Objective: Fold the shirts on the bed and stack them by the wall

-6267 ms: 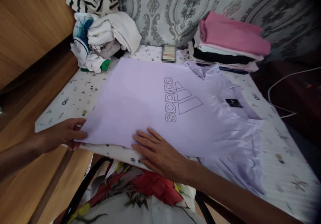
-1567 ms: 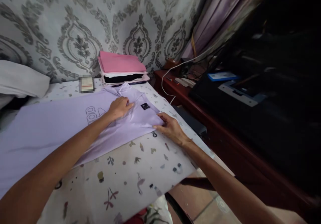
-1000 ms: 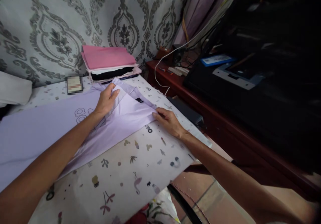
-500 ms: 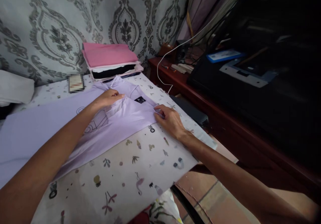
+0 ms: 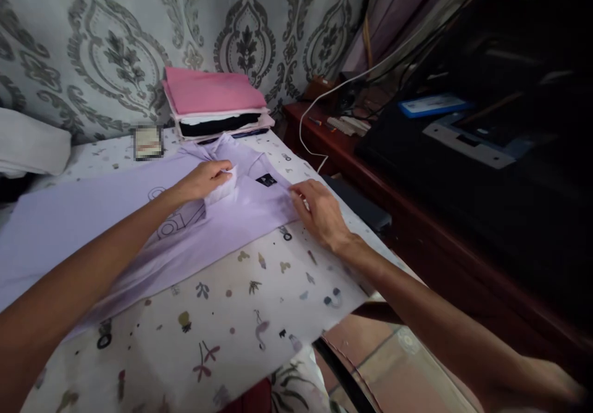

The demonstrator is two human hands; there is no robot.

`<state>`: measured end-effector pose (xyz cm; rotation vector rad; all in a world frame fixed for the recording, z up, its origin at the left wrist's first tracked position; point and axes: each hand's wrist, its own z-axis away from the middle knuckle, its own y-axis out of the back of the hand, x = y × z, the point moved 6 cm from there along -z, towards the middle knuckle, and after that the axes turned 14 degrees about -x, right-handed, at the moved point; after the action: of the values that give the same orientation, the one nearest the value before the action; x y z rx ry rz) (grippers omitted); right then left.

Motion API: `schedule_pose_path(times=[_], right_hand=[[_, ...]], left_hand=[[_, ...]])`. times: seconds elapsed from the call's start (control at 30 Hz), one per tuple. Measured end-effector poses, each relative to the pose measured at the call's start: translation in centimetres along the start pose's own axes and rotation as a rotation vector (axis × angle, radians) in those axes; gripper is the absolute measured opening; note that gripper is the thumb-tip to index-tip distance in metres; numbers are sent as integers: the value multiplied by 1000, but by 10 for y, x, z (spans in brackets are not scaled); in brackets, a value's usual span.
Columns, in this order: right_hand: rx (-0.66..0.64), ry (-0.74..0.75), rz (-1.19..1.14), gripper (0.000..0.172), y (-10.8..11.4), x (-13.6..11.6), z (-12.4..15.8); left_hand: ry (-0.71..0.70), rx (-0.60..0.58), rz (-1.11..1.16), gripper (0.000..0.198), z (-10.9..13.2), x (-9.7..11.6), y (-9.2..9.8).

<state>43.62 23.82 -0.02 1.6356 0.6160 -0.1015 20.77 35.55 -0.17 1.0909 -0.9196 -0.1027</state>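
Observation:
A lavender T-shirt (image 5: 259, 206) with a dark line print lies spread on the patterned cloth, its black neck label (image 5: 266, 180) facing up. My left hand (image 5: 210, 178) is closed on a raised fold of the shirt, a little left of the label. At the shirt's right edge, my right hand (image 5: 320, 212) has curled fingers and thumb pinching the fabric, though the fingertips are partly hidden. The shirt's left part lies flat and runs behind my left forearm.
A stack of folded clothes (image 5: 215, 95), pink on top, sits by the patterned wall. Left of it is a small blurred-out item (image 5: 148, 142). Pale fabric (image 5: 34, 144) lies at far left. A dark red wooden desk (image 5: 417, 234) with a white cable (image 5: 303, 126) borders the right side.
My left hand has lifted the fold of shirt slightly higher, and its fingers are more tightly closed. The right hand stays at the shirt's edge. The whole view has shifted a little.

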Motion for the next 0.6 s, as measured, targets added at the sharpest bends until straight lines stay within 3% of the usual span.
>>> schedule_pose_path(times=[0.1,0.2,0.3,0.43,0.6], right_hand=[[-98,-128,-100,41,-4,19,3],[-127,-169,-156,30,-9,31,12],[-92,-151,-230,16,-10,36,18],[-25,-71,-346,18,-6,35,18],[-38,-69,-302,19,-7,34,16]], left_hand=[[13,72,-59,22,3,-10,-3],[13,105,-69,26,5,-18,-7],[15,137,-75,26,6,-16,-7],[23,180,-89,27,5,-12,-3],[49,216,-159,29,8,-14,-2]])
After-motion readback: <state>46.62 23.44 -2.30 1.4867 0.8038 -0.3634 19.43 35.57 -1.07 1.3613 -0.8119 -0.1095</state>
